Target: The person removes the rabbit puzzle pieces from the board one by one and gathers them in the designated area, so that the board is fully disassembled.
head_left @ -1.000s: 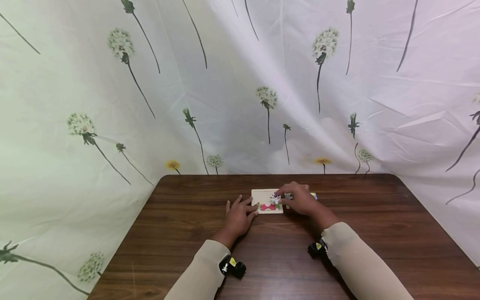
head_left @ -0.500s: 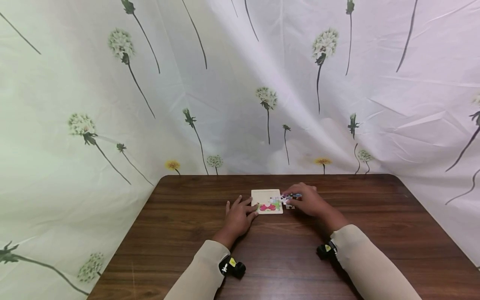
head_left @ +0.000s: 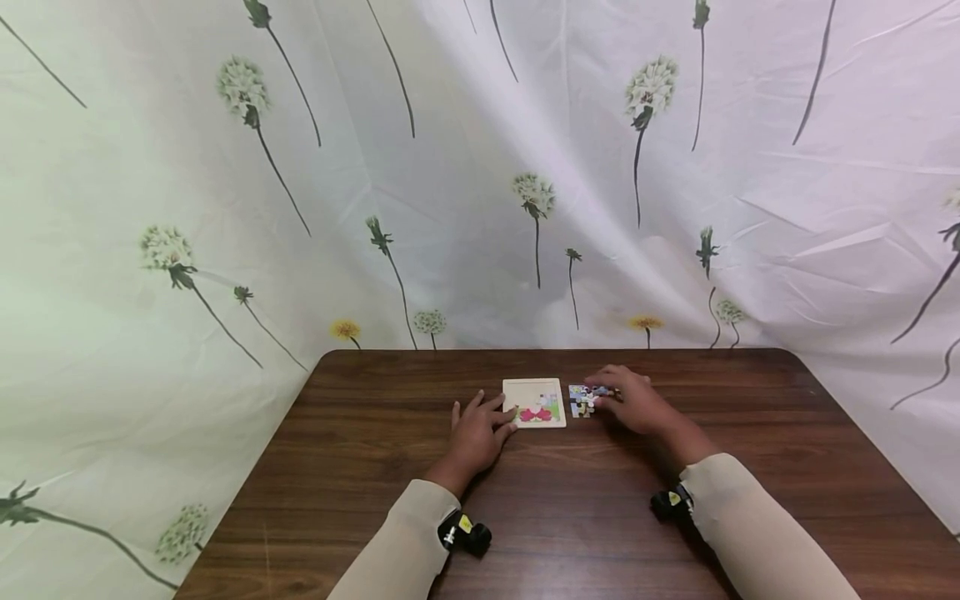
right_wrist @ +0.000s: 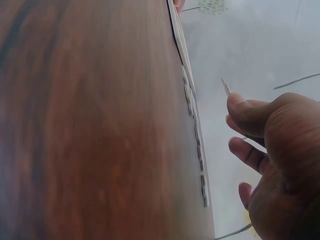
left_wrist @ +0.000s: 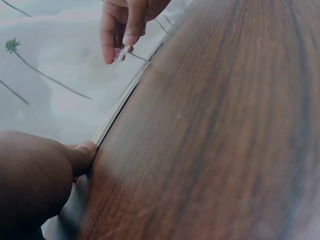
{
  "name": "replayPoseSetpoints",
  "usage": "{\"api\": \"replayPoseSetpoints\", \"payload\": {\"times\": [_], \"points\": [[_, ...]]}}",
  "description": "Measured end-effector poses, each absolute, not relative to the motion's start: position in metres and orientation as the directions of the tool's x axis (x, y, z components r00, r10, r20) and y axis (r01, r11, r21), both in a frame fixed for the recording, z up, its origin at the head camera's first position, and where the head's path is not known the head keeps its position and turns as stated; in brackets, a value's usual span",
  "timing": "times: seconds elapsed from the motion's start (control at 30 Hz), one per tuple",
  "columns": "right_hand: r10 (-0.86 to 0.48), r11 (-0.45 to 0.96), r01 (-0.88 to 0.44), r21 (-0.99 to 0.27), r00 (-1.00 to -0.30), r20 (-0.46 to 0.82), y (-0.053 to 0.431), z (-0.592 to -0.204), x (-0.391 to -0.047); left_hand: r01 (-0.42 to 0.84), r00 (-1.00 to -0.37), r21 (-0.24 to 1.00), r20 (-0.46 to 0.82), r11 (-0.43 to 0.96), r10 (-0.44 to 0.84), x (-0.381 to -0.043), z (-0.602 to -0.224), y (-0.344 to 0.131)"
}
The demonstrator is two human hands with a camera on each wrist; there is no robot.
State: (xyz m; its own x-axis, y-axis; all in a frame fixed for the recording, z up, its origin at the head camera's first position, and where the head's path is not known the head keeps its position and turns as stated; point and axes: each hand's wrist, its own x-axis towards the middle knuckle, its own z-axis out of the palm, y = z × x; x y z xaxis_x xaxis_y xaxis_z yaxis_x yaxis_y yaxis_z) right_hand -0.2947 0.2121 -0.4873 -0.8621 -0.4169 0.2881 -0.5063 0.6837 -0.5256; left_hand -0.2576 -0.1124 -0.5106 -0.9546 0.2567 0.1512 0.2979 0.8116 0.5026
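Observation:
A shallow puzzle board (head_left: 531,392) with a pale frame lies near the back of the table, with pink and green pieces along its lower part. My left hand (head_left: 477,433) rests at the board's left edge, fingers spread, and in the left wrist view its thumb (left_wrist: 86,150) touches that edge. Just right of the board, my right hand (head_left: 636,406) pinches a thin puzzle piece (right_wrist: 226,87) between thumb and fingers, raised above the table. Below it several loose puzzle pieces (head_left: 577,410) lie flat beside the board, some hidden by the hand.
The dark wooden table (head_left: 540,517) has its back edge a little beyond the board. A white curtain (head_left: 465,250) printed with dandelions hangs behind it and at both sides.
My right hand has moved right, from over the board to above the loose pieces, still holding a piece. The left hand and the board have stayed in place.

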Motion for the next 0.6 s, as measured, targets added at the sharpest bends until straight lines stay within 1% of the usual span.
{"api": "replayPoseSetpoints", "payload": {"times": [0.37,0.6], "points": [[-0.417,0.716,-0.485,-0.502,-0.874,0.25,0.228,-0.49,-0.289,0.294,-0.956,0.503,0.148,0.813,0.255,-0.259,-0.511,-0.112],[-0.44,0.709,-0.508,-0.49,-0.861,0.255,0.235,-0.492,-0.289,0.296,-0.955,0.502,0.15,0.812,0.255,-0.258,-0.511,-0.113]]}}
